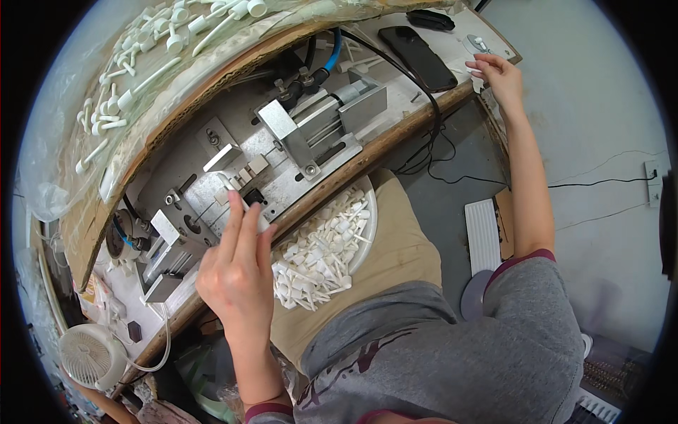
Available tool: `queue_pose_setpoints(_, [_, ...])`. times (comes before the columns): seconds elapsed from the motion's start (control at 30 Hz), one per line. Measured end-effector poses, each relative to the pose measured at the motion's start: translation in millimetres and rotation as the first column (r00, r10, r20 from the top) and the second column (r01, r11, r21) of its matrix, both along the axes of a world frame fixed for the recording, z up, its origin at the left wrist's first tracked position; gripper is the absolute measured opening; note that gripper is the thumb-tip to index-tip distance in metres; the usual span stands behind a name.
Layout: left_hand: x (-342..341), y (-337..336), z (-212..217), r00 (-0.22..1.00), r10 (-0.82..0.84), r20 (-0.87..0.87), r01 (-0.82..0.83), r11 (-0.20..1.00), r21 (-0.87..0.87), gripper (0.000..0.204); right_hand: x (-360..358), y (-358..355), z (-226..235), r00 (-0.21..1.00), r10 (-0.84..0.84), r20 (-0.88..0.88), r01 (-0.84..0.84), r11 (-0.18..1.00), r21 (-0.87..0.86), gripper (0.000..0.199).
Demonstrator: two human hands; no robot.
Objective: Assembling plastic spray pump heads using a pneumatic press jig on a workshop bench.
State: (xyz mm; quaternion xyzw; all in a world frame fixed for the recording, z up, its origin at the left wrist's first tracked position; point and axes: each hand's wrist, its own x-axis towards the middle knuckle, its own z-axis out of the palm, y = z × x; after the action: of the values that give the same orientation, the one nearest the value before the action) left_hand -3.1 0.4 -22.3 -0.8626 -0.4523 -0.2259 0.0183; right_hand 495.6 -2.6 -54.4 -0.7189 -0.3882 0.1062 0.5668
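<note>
My left hand (236, 283) is over the metal clamping fixture (244, 166) on the bench, its fingers closed round a white plastic scoop (263, 221). The scoop's thin end lies by the small metal blocks in the middle of the fixture; my fingers cover part of it. My right hand (503, 83) is stretched out to the far right corner of the bench, fingertips drawn together beside a small grey dish (480, 45). A bit of white shows under those fingers, too small to name. In my lap, a white basin (369, 240) holds a heap of white scoops (318, 254).
Behind the fixture, a cardboard edge (169, 131) lined with plastic film holds more white scoops (145, 35). A black phone (418, 58) lies on the bench near a black case (430, 20). A black cable (436, 113) hangs over the front edge. A white fan (92, 355) stands at left.
</note>
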Motion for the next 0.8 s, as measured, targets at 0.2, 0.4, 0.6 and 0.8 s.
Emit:
queue_pose_setpoints(0.2, [4.0,5.3,7.2,0.999,0.037,-0.030,-0.039,0.998,-0.045,0.029,7.0,12.7,-5.0,0.926,-0.062,0.371,0.141,0.971,-0.191,0.020])
queue_pose_setpoints(0.4, [2.9,5.3,11.8,1.000,-0.003,0.000,0.003,0.998,-0.067,0.027,10.5,17.6,-38.5,0.768,-0.070,0.636,0.211,0.966,-0.149,0.022])
queue_pose_setpoints(0.6, [-1.7,5.8,6.4,0.999,-0.028,0.021,0.029,0.999,-0.034,0.028,-44.0,23.3,1.4,0.722,-0.134,0.678,0.162,0.987,0.022,0.014])
queue_pose_setpoints(0.8, [-14.3,-6.2,23.8,0.992,-0.112,0.062,0.121,0.978,-0.168,0.032,-209.8,74.4,105.8,0.640,0.269,0.720,-0.523,0.839,0.151,0.013])
